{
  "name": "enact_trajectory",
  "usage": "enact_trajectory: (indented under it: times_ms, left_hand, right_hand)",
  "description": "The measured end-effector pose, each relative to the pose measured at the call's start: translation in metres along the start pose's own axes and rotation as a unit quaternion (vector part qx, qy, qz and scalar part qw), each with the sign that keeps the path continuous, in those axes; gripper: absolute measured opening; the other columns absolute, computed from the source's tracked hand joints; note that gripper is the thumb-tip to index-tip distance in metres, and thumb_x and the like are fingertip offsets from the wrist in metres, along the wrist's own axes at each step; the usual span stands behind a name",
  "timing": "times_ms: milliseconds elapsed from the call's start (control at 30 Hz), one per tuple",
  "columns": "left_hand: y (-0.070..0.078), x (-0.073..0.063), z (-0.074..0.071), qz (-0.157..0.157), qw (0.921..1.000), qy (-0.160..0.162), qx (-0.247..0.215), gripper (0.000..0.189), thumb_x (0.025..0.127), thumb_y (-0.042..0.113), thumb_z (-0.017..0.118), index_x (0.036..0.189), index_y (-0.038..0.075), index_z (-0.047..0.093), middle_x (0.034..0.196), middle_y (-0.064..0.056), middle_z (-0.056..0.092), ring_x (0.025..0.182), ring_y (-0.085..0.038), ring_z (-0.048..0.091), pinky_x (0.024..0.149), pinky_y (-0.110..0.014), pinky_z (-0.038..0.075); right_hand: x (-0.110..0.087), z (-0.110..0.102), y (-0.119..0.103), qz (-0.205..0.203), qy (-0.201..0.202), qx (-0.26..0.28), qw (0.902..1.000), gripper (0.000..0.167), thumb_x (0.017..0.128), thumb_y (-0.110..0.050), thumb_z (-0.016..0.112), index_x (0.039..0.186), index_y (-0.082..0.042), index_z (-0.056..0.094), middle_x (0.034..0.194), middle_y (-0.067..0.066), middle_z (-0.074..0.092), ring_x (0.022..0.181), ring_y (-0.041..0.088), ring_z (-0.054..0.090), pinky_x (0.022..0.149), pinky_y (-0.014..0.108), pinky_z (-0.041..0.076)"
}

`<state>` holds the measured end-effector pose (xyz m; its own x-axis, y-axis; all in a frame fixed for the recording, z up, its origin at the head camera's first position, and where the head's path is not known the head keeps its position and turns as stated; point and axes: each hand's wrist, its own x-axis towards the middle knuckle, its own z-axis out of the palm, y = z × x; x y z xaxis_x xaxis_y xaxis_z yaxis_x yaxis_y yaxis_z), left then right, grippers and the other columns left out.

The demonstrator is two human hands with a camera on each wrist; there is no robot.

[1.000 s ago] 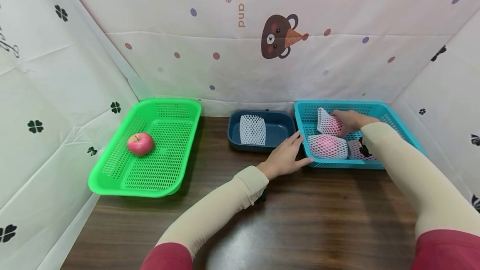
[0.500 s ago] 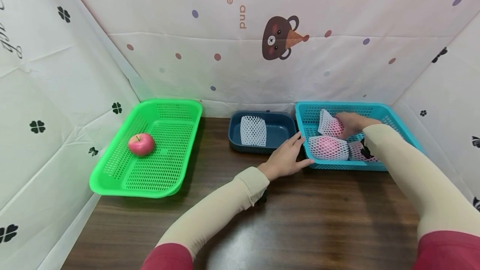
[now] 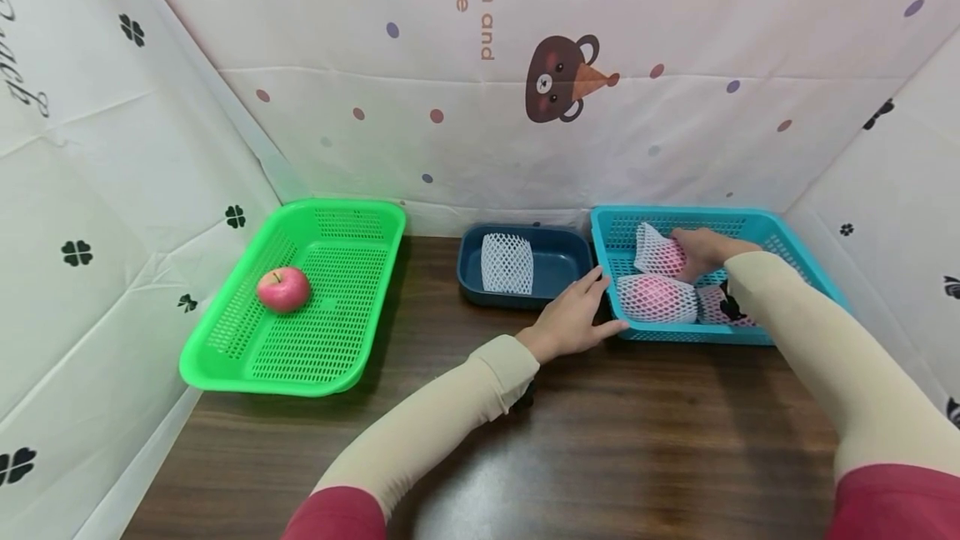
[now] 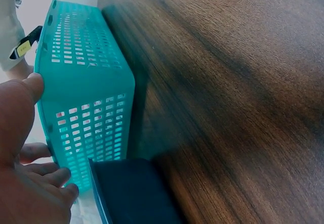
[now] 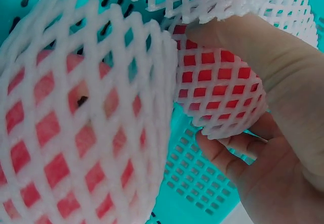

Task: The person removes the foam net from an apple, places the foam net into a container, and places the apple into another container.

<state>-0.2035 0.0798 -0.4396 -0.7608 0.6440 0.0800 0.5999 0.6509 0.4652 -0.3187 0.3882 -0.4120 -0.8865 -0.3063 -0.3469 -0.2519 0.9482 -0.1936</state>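
My right hand reaches into the blue perforated basket and grips an apple in a white foam net. Its thumb presses on the net from above, and the other fingers curl below the apple. The net stretches past the apple on the left in the head view. Beside it lies a second netted apple, large in the right wrist view with its dark stem end showing. A third netted apple is partly hidden by my right wrist. My left hand, fingers spread, rests on the basket's near left corner.
A dark blue tray holding a loose white foam net stands left of the blue basket. Farther left, a bare red apple sits in a green basket. Patterned cloth walls border the brown wooden table.
The head view has shifted very slightly. Both hands stay in about the same place, the right on the same netted apple and the left at the basket corner.
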Motion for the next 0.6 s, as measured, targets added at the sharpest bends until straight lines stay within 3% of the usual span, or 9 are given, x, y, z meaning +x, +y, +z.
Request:
enact_trajectory:
  times_ms: [200, 367, 600]
  left_hand:
    - [-0.0004, 0.0007, 0.0008, -0.002, 1.0, -0.003, -0.001, 0.079, 0.102, 0.054, 0.055, 0.161, 0.008, 0.03, 0.17, -0.01, 0.018, 0.151, -0.024, 0.033, 0.119, -0.036, 0.034]
    - [-0.0001, 0.0007, 0.0012, -0.003, 1.0, -0.002, 0.003, 0.078, 0.102, 0.054, 0.056, 0.161, 0.008, 0.031, 0.17, -0.01, 0.019, 0.151, -0.025, 0.034, 0.118, -0.036, 0.036]
    - [0.0004, 0.0001, 0.0011, 0.002, 1.0, 0.003, 0.007, 0.079, 0.102, 0.054, 0.055, 0.161, 0.007, 0.032, 0.17, -0.01, 0.02, 0.15, -0.024, 0.034, 0.118, -0.035, 0.035]
  right_hand:
    - [-0.0011, -0.0001, 0.0019, -0.019, 0.016, -0.016, 0.9996, 0.096, 0.079, -0.043, 0.089, 0.139, 0.014, 0.04, 0.112, 0.028, 0.059, 0.099, 0.042, 0.061, 0.078, 0.056, 0.053]
    - [-0.0022, -0.0013, 0.0045, -0.011, 0.018, -0.01, 0.9997, 0.097, 0.078, -0.042, 0.089, 0.14, 0.013, 0.038, 0.11, 0.028, 0.059, 0.095, 0.04, 0.06, 0.075, 0.054, 0.051]
    - [-0.0075, -0.0045, 0.0052, -0.002, 0.026, -0.006, 0.9996, 0.095, 0.078, -0.039, 0.089, 0.14, 0.01, 0.036, 0.112, 0.032, 0.055, 0.099, 0.047, 0.055, 0.074, 0.057, 0.049]
